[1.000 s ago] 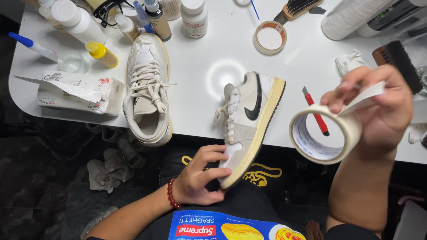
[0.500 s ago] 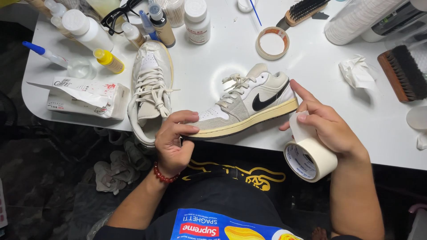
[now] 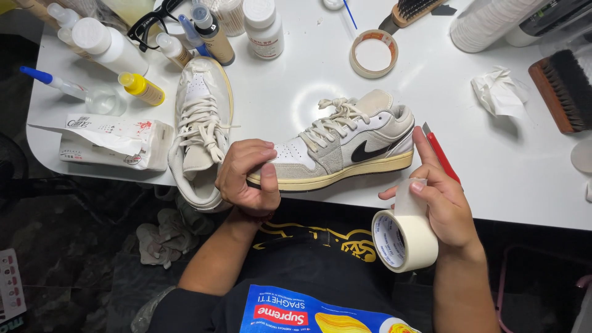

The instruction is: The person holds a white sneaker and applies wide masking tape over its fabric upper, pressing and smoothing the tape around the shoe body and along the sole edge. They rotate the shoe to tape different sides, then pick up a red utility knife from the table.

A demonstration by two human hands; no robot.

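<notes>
The left hand (image 3: 248, 179) covers the toe of the grey sneaker (image 3: 345, 147) at the tabletop's (image 3: 505, 179) near edge, so the toe cap cannot be seen. The right hand (image 3: 441, 197) hides part of the masking tape roll (image 3: 404, 239) and the red pen's (image 3: 443, 155) lower end. At the far right corner, the brown brush (image 3: 564, 86) is cut off by the picture's edge.

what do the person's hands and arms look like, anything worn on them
Both forearms are bare, with no sleeves reaching them and no gloves. The left hand has a bracelet of round red beads at its wrist. The right hand wears nothing visible: no ring, watch or band.
</notes>
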